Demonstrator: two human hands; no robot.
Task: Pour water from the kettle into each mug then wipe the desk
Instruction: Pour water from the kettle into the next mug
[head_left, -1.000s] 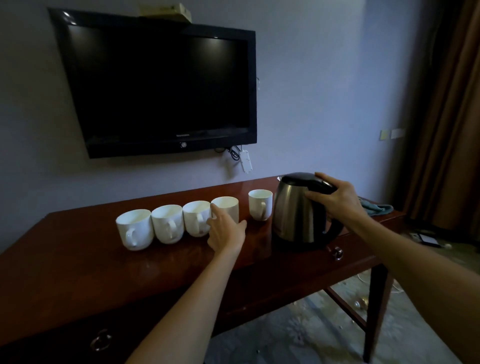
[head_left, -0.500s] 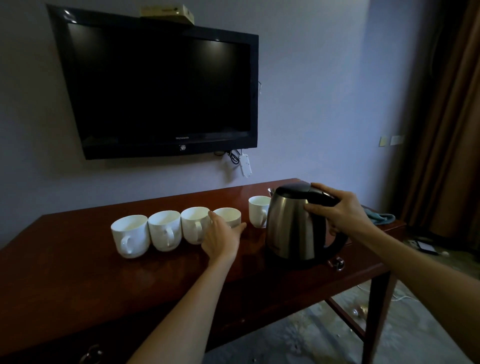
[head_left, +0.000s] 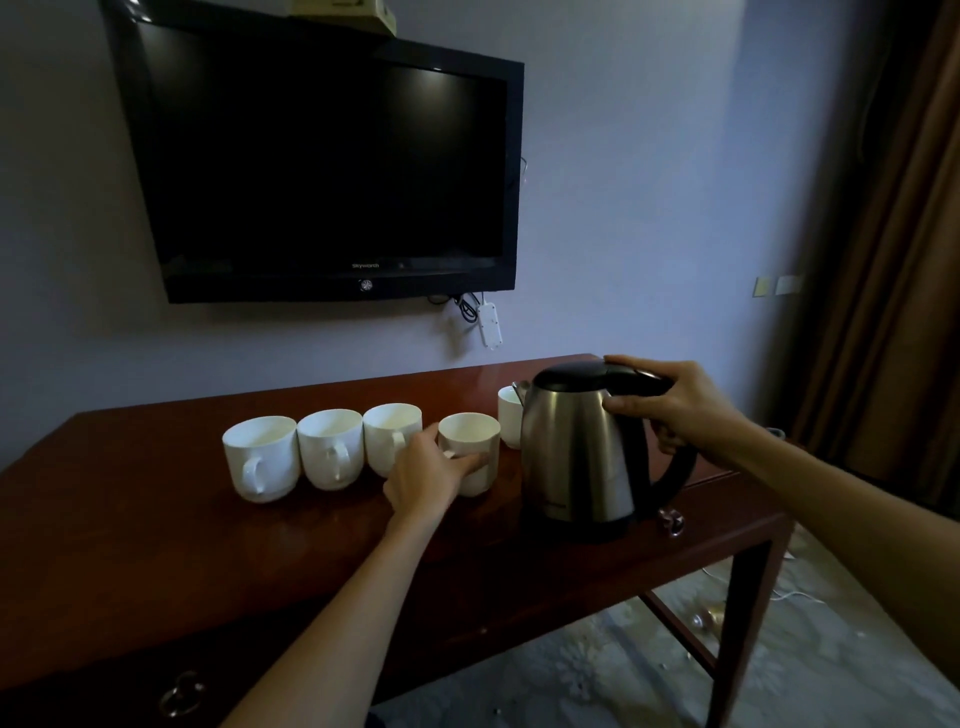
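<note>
Several white mugs stand in a row on the dark red wooden desk (head_left: 156, 545). My left hand (head_left: 426, 478) grips the fourth mug (head_left: 470, 441), which sits slightly forward of the row. The last mug (head_left: 509, 415) is partly hidden behind the steel kettle (head_left: 576, 457). My right hand (head_left: 680, 405) is closed around the kettle's black handle, and the kettle stands upright near the desk's front right part. The leftmost mug (head_left: 260, 457) has its handle facing me.
A black television (head_left: 322, 171) hangs on the wall above the desk, with a white power strip (head_left: 489, 325) dangling below it. A brown curtain (head_left: 883, 260) hangs at the right. Cables and small items lie on the patterned floor (head_left: 597, 665) under the desk.
The kettle has moved left and nearer to me in my right hand. My left hand has closed on the fourth mug and drawn it a little forward.
</note>
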